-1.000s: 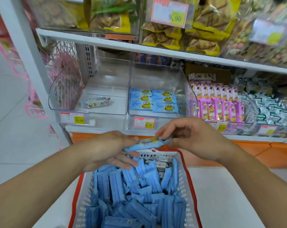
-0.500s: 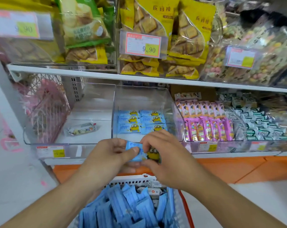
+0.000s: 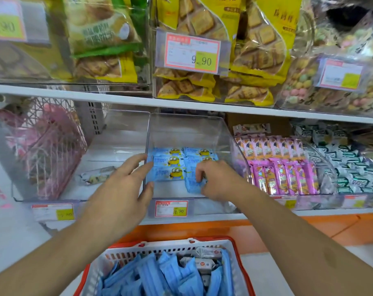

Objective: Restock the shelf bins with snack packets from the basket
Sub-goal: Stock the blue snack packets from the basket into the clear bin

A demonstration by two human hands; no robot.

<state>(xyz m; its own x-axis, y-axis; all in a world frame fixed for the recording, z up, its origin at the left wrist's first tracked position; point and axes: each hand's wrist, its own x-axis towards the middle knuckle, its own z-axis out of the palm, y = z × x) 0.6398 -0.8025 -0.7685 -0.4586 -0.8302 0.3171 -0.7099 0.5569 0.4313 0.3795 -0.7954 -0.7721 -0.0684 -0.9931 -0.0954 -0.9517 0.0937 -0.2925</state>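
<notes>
Now your right hand pinches a blue packet inside the clear bin; at its 9 o'clock, your left hand spreads open.

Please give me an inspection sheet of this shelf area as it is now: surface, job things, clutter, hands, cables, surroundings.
Surface: white shelf carrying clear bins, price tags on the front edge.
Job's things: middle bin partly filled with blue packets; basket below holds many more.
Clutter: one stray packet in the left bin; a few white packets among the blue ones in the basket.
Hands: left hand open, at the bin's left wall; right hand with fingers on a blue packet in the bin.
Cables: nothing seen.
Surroundings: pink packets in the right-hand bin, yellow biscuit bags above.
</notes>
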